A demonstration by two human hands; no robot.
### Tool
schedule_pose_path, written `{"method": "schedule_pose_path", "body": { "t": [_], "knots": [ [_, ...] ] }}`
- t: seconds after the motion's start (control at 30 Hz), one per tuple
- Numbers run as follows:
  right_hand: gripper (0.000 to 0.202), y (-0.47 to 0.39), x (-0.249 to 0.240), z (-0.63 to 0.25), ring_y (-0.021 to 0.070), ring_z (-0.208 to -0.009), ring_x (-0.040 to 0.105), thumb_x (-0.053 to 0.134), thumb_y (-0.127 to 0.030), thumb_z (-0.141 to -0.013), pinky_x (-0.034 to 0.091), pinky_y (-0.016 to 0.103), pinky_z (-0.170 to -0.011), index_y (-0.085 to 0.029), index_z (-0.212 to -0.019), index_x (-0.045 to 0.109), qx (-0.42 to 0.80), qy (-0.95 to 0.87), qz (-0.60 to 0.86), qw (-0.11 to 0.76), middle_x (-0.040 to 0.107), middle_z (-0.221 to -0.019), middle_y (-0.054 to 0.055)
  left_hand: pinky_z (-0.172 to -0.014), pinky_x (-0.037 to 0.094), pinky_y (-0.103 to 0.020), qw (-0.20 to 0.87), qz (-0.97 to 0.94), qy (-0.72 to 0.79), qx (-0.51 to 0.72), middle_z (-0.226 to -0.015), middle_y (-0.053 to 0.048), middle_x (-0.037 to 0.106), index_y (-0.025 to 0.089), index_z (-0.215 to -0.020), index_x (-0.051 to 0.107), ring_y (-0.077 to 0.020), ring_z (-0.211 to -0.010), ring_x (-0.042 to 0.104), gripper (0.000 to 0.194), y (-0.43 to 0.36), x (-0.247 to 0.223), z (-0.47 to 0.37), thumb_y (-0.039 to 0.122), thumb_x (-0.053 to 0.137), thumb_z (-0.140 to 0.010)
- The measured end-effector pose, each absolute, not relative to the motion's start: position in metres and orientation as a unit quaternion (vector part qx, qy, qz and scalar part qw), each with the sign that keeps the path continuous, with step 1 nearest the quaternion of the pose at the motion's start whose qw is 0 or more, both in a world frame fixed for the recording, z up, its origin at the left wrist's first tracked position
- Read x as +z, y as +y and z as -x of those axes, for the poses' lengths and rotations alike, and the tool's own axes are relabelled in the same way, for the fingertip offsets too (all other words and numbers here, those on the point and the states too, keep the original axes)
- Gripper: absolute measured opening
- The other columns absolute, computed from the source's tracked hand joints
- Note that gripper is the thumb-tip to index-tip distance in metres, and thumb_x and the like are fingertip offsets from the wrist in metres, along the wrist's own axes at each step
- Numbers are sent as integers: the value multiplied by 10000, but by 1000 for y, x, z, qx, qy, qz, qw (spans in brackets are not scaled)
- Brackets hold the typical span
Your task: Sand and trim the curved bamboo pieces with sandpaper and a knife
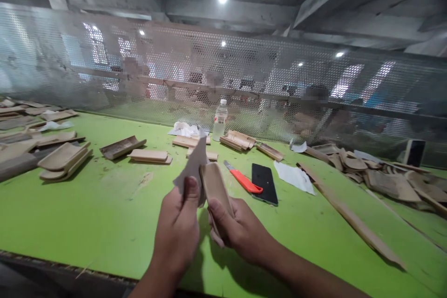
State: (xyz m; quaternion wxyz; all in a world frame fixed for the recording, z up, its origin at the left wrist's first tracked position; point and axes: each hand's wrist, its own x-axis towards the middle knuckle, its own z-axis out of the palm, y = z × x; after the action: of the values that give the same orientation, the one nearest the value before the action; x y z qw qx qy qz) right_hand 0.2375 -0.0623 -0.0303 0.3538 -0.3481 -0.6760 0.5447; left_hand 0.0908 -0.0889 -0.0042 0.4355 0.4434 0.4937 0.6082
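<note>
My left hand (179, 228) is closed on a folded, greyish piece of sandpaper (193, 165), thumb pressed on its face. The sandpaper stands up against the left edge of a pale, curved bamboo piece (217, 186). Wrapped round the lower end of that bamboo piece is my right hand (237, 230), its thumb on the hollow side. Both hands are above the front middle of the green table (104, 214). Just beyond them lies a red-handled utility knife (246, 180), its handle end resting on a black phone (264, 184).
Bamboo pieces (66, 160) are piled at the left, with more bamboo offcuts (387, 179) at the right. A long bamboo strip (352, 216) crosses the right side. A water bottle (220, 121) stands before a perforated metal screen (272, 74). White paper (295, 177) lies beside the phone.
</note>
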Motion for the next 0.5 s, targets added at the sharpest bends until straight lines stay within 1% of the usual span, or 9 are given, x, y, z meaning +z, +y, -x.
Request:
{"method": "schedule_pose_path", "body": {
  "t": [0.03,0.07,0.1,0.17,0.2,0.27,0.33,0.43,0.5],
  "knots": [
    [558,-62,-31,-237,88,-459,442,451,-697,-990,344,224,-465,-200,-741,502,540,-673,355,359,496,-531,-43,-984,548,-322,396,-480,493,609,-948,-100,786,178,-957,781,-334,-1175,673,245,-87,-5,-95,391,690,-878],
    [553,-62,-32,-237,87,-457,428,469,-694,-984,336,225,-460,-205,-729,490,543,-661,363,368,487,-525,-47,-1116,465,-346,365,-516,486,604,-1122,-105,776,190,-1050,784,-324,-1296,611,240,-86,-7,-99,309,664,-878],
    [542,-61,-32,-237,83,-452,407,516,-693,-964,323,222,-452,-212,-718,472,553,-642,370,381,466,-519,-58,-1212,352,-374,347,-551,476,591,-1308,-99,717,204,-1161,767,-308,-1400,527,319,-84,-10,-103,239,616,-882],
    [536,-60,-32,-237,71,-440,357,609,-691,-913,291,215,-433,-221,-712,444,578,-604,376,400,421,-511,-82,-1271,225,-417,327,-605,458,563,-1516,-73,572,218,-1306,718,-296,-1483,426,472,-82,-14,-109,166,550,-868],
    [543,-60,-32,-236,67,-438,349,611,-699,-907,284,213,-428,-220,-713,445,584,-598,374,401,420,-512,-82,-1277,200,-432,321,-619,456,553,-1569,-58,511,227,-1377,675,-293,-1504,390,535,-81,-16,-110,149,533,-867],
    [575,-62,-31,-235,69,-434,377,511,-739,-939,295,214,-424,-209,-720,474,588,-612,361,386,452,-515,-63,-1283,170,-445,299,-622,464,554,-1632,-30,410,246,-1500,561,-283,-1536,319,640,-80,-17,-110,120,511,-875],
    [623,-63,-29,-234,72,-419,400,433,-780,-944,303,214,-412,-209,-699,473,599,-619,350,368,465,-497,-50,-1285,156,-445,283,-622,468,561,-1661,-18,342,252,-1566,464,-277,-1551,273,703,-80,-18,-108,94,499,-882],
    [598,-64,-21,-234,55,-384,324,596,-770,-861,249,198,-383,-231,-679,414,618,-575,375,384,382,-451,-96,-1282,160,-469,289,-651,452,537,-1661,-30,327,244,-1561,471,-292,-1546,275,696,-79,-19,-106,70,472,-886],
    [588,-65,-16,-235,48,-373,298,621,-761,-841,229,193,-373,-229,-684,427,629,-564,387,371,399,-448,-97,-1278,169,-490,296,-670,439,520,-1650,-35,345,251,-1532,515,-304,-1538,290,681,-78,-19,-104,61,462,-879]
  ]
}}
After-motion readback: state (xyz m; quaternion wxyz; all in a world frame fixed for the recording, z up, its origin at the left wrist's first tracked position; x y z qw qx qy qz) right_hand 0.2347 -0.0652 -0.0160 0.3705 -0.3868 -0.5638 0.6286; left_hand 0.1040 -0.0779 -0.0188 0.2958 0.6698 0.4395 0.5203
